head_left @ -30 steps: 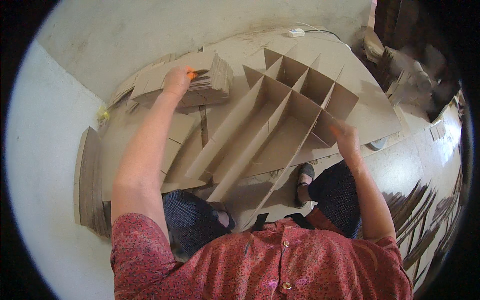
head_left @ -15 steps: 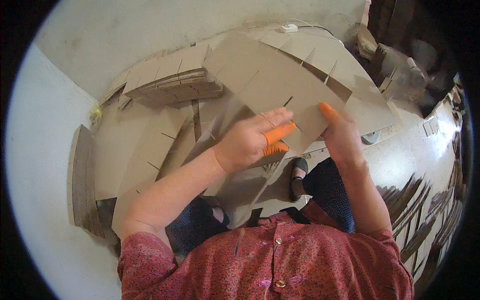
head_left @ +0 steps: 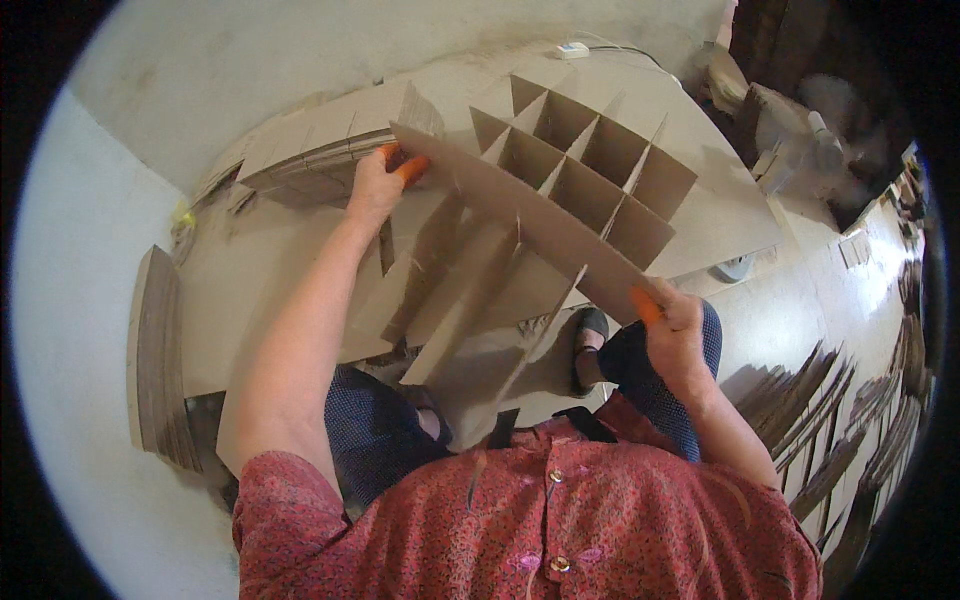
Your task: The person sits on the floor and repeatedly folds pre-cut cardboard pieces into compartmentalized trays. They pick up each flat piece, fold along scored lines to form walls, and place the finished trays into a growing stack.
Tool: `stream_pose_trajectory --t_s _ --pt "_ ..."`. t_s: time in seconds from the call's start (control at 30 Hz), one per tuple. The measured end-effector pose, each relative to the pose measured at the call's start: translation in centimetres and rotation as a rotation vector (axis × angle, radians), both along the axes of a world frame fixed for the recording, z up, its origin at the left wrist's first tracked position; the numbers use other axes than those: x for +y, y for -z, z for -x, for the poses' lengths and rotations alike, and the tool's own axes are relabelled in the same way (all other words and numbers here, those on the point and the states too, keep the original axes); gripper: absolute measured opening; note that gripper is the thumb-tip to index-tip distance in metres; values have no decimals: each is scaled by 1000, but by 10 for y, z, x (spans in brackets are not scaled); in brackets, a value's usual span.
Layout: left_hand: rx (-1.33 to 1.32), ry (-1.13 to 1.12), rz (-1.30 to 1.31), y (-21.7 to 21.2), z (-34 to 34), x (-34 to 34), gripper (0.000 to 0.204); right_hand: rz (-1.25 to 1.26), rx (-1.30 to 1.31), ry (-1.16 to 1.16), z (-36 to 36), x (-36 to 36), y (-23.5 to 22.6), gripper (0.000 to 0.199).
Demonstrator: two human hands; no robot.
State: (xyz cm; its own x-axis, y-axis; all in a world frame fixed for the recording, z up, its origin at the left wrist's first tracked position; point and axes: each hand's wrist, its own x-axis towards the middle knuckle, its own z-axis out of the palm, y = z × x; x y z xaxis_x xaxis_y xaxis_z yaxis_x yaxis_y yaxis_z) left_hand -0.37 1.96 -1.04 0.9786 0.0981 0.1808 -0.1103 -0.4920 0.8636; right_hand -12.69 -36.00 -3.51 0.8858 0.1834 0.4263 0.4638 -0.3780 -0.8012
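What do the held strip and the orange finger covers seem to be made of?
Held strip: likely cardboard with a matte finish, judging by its dull brown face and thin, stiff form. Orange finger covers: perhaps rubber, given the close fit; their finish shows too small to judge.

Centre's barred by the long brown cardboard strip [head_left: 545, 228]; from here, twelve o'clock, beside the brown cardboard grid [head_left: 590, 190], seems passable.

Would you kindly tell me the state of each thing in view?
Cardboard strip: held by both ends
Left hand: closed on strip's left end
Right hand: closed on strip's right end
Divider grid: interlocked, cells open upward
Cardboard stack: piled
Shirt: buttoned
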Motion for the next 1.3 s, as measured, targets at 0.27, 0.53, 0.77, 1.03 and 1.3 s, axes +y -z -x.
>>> stream_pose_trajectory --t_s 0.27,0.53,0.77,1.03,1.3 --pt "-74 -149 -277 13 24 -13 42 9 66 -38 -7 -7 7 34" --pt "148 62 -632 -12 64 -64 48 476 -24 -192 -13 -5 -33 58" --pt "55 65 -381 24 53 -42 41 515 -50 -229 -22 -12 -21 63" --pt "46 24 -709 15 60 -50 32 473 -156 -230 -30 -9 -14 61" --pt "-272 128 -827 7 97 -98 26 465 -84 -225 -33 -6 -12 64"
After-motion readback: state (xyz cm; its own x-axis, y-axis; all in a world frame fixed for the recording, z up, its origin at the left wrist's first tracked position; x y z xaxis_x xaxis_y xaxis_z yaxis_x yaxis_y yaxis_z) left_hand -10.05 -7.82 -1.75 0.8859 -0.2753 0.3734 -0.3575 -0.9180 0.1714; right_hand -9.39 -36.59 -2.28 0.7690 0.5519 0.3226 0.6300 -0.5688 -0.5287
